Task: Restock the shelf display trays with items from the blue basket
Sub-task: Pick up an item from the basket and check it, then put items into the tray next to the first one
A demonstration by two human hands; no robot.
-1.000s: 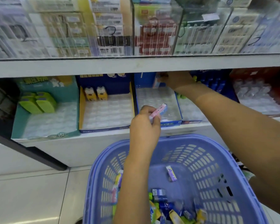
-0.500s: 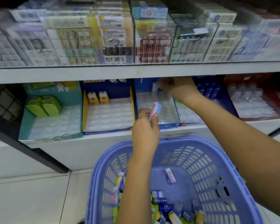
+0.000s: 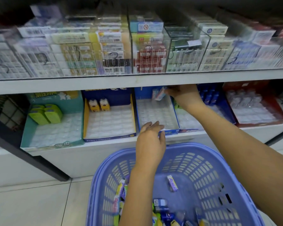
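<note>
Right hand (image 3: 185,93) pinching a small pink pack (image 3: 160,94) at the back of the blue tray (image 3: 171,132), left hand (image 3: 151,141) spread loose by the tray's front, blue basket (image 3: 203,168) below

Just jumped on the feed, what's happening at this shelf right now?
A person is restocking the lower shelf from the blue basket. Their right hand reaches to the back of the blue tray and pinches a small pink pack there. The left hand hovers open and empty above the tray's front edge. Most tray slots are bare, and loose packs lie in the basket.
</note>
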